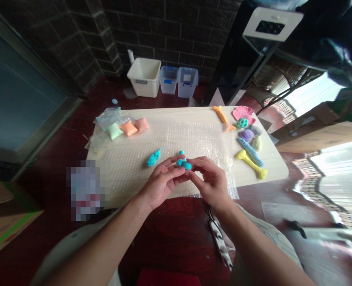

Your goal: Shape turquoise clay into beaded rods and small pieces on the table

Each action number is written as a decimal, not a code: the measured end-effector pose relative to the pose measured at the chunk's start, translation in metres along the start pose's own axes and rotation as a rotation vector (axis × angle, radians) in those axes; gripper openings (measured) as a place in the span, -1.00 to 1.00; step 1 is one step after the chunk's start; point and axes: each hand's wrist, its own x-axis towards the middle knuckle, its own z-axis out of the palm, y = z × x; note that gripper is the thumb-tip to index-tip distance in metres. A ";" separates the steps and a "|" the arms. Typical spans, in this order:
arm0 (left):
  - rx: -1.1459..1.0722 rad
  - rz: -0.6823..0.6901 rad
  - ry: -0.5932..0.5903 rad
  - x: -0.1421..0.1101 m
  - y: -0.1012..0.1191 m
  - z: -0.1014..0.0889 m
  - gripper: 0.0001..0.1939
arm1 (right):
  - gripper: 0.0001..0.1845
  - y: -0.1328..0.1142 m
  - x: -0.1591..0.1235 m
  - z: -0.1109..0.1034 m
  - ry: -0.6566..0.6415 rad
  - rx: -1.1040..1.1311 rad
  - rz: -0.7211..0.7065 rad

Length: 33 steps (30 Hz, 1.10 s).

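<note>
My left hand (165, 178) and my right hand (210, 176) meet over the near middle of the table, fingertips closed round a small lump of turquoise modelling clay (187, 165). The thumb and fingers of each hand press on it from either side. Just beyond the fingers is a small turquoise clay ball (181, 152); whether it touches the held lump I cannot tell. To the left, apart from my hands, a turquoise clay piece (153, 157) with a thin pointed end lies on the bubble wrap (190, 137).
Packets of green and orange clay (128, 128) lie at the table's back left beside clear plastic bags (108, 118). On the right are shaped clay pieces: a yellow bone (251, 164), a blue stick (250, 152), an orange bone (222, 116). Plastic bins (146, 85) stand behind on the floor.
</note>
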 end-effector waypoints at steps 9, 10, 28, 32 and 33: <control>0.171 0.034 -0.027 0.000 0.003 -0.002 -0.78 | -0.63 -0.002 0.000 -0.009 -0.022 0.043 0.043; 0.173 0.039 -0.029 -0.001 0.003 -0.002 -0.78 | -0.66 -0.002 -0.001 -0.009 -0.007 0.031 0.047; -0.052 0.116 0.026 0.000 -0.007 0.005 -0.88 | -0.57 -0.016 -0.007 0.003 0.051 -0.242 -0.190; -0.058 0.119 0.063 0.001 -0.007 0.002 -0.86 | -0.47 -0.014 -0.008 0.007 -0.005 -0.323 -0.251; -0.053 0.122 0.071 0.001 -0.007 0.002 -0.85 | -0.46 -0.014 -0.008 0.007 -0.012 -0.336 -0.262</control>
